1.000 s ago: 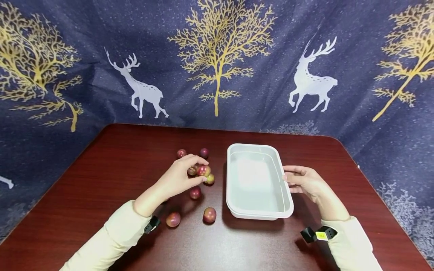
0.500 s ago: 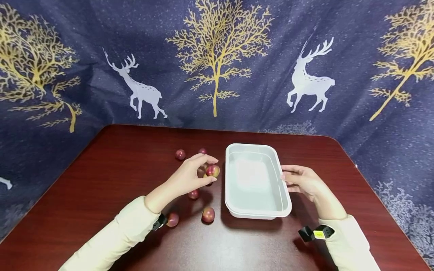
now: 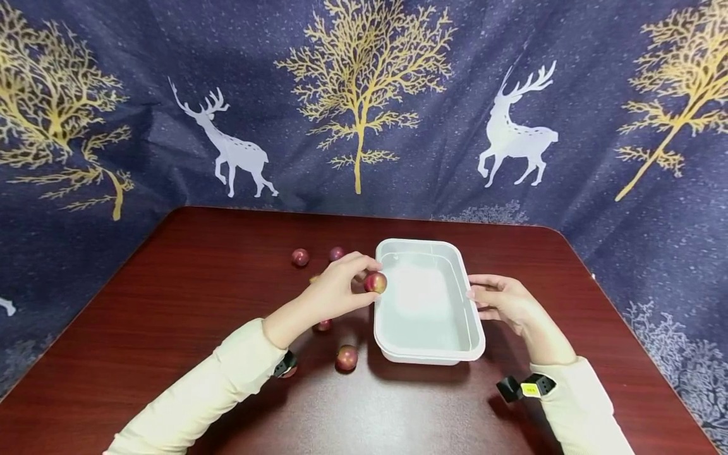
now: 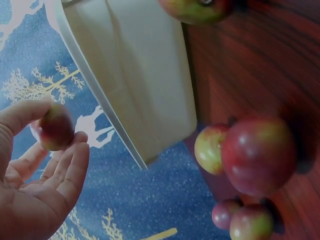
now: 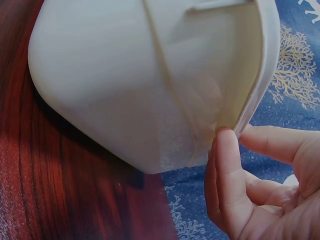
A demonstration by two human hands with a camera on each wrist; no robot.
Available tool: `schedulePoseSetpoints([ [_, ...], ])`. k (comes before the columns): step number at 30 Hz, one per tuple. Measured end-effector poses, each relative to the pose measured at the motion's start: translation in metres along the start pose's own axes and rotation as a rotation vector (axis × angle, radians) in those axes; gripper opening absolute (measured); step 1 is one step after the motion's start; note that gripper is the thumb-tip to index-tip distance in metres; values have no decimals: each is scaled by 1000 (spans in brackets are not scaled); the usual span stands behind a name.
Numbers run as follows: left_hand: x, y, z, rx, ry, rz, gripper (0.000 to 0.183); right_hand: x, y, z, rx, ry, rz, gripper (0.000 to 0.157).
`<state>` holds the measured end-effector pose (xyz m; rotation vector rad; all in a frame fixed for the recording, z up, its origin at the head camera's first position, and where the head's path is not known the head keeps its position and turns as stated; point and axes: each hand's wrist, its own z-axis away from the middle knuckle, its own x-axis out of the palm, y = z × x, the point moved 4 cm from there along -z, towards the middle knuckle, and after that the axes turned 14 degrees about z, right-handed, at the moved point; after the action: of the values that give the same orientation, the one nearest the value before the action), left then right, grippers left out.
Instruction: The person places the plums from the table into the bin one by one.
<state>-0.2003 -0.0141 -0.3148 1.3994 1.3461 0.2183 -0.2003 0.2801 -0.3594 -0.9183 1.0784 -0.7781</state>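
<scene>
My left hand (image 3: pixel 332 294) pinches a red and yellow plum (image 3: pixel 375 282) between thumb and fingertips, level with the left rim of a white plastic tub (image 3: pixel 423 309). In the left wrist view that plum (image 4: pixel 54 127) appears up beside the tub's rim, raised above the table. The inside of the tub is bare. At its right side, my right hand (image 3: pixel 506 304) pinches the rim, with fingertips against the outer wall (image 5: pixel 110 95) in the right wrist view. More plums lie left of the tub, some partly hidden by my left hand and forearm.
Loose plums include one near the front (image 3: pixel 347 358), a red plum (image 3: pixel 300 257) and a dark plum (image 3: pixel 337 253) farther back. The dark red table (image 3: pixel 227 253) ends at a blue cloth (image 3: pixel 318 158) printed with deer and trees.
My left hand has carried the plum rightward, from above the other plums to the tub's left rim. My right hand stays on the right rim, and the tub hardly moves.
</scene>
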Motion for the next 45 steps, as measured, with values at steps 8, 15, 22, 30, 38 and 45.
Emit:
schedulePoseSetpoints([
  [8, 11, 5, -10, 28, -43, 21, 34, -2, 1, -1, 10, 3, -11, 58],
  [15, 23, 10, -19, 57, -72, 10, 33, -2, 1, 0, 15, 3, -7, 59],
  [22, 38, 16, -29, 90, -123, 5, 33, -2, 1, 0, 14, 4, -26, 58],
  [30, 55, 18, -35, 93, -188, -1, 32, -1, 3, -1, 19, 3, -39, 58],
  [38, 73, 17, -39, 59, -267, -87, 30, 0, 1, 0, 30, 6, -28, 58],
  [45, 87, 21, -39, 71, -325, -129, 28, -1, 1, 0, 27, 4, -31, 58],
])
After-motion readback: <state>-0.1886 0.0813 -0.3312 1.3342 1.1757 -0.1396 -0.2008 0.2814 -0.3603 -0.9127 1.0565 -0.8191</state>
